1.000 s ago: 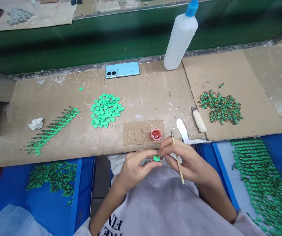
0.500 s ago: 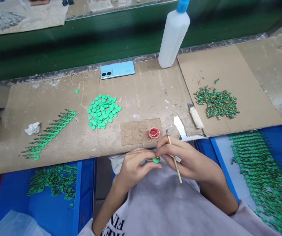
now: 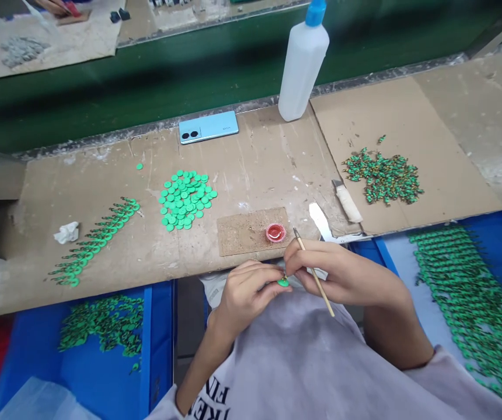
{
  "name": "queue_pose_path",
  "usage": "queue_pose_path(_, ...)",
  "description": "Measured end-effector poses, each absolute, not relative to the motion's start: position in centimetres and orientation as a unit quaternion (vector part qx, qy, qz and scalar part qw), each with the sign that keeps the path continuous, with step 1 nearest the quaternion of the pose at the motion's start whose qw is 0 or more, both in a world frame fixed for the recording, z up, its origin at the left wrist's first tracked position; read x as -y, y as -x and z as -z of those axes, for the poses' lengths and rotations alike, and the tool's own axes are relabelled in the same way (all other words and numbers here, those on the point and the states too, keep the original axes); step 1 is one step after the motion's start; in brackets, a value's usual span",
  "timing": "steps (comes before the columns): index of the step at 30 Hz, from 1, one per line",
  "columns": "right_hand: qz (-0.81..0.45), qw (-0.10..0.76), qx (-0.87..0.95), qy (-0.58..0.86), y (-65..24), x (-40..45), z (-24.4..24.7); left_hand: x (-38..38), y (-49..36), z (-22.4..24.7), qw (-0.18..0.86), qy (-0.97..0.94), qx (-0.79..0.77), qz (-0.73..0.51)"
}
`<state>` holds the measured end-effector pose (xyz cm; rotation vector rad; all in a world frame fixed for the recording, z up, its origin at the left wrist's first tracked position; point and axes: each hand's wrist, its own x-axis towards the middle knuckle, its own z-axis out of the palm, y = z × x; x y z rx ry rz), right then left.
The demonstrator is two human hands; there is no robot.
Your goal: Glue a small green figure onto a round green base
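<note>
L hand (image 3: 244,291): fingers curled, pinching a small green disc (image 3: 283,283) at the fingertips, over the lap just below the bench edge.
R hand (image 3: 334,274): closed round a thin wooden brush stick (image 3: 314,273), pen-style; thumb + forefinger also meet the disc, so both hands touch at it. Stick tip points up-left toward the red cap.
Red cap (image 3: 275,232): small, w/ red liquid, sits on right end of a cork-like pad (image 3: 244,232), just above the hands.
Bench surface: worn cardboard sheets (image 3: 115,245), scuffed, white smears; second sheet to the right overlaps it.
Loose discs: flat green pile (image 3: 186,198) mid-bench; one stray disc (image 3: 139,166) up-left of it.
Finished row: green pieces laid in a slanting line (image 3: 97,240) at left, crumpled white tissue (image 3: 67,232) beside it.
Right pile: green/dark small parts (image 3: 382,178) on the right sheet; taped-handle blade (image 3: 346,201) + a white scraper (image 3: 321,220) betw. pile and pad.
Back edge: pale blue phone (image 3: 208,126) lying flat; white squeeze bottle w/ blue nozzle (image 3: 302,61) upright to its right.
Below bench: blue bins (image 3: 150,350) both sides of the lap, green pieces inside; right one far fuller.
Room: dark green belt (image 3: 146,76) runs behind the bench; another cardboard-covered station beyond it.
</note>
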<state>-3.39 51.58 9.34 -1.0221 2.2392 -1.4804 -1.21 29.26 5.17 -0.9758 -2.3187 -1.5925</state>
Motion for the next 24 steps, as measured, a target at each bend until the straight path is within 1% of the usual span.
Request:
queue_pose_path(6,0.491,0.155,-0.774,0.37,3.7,-51.4,-9.9,-29.1,1.1,-5.1,0.111,0.35,0.772,0.519)
queue_pose_path(13,0.494,0.153,-0.763,0.388,4.0,-50.9,-10.4,-29.0,0.7,-5.0,0.142,0.351,0.76,0.528)
queue_pose_path(17,0.514,0.136,-0.751,0.391,4.1,-50.7,-10.5,-29.1,0.8,-4.9,0.138,0.35,0.755,0.537)
queue_pose_path(24,0.588,0.088,-0.723,0.351,3.9,-50.3,-9.3,-29.4,1.4,-4.7,0.138,0.341,0.715,0.595)
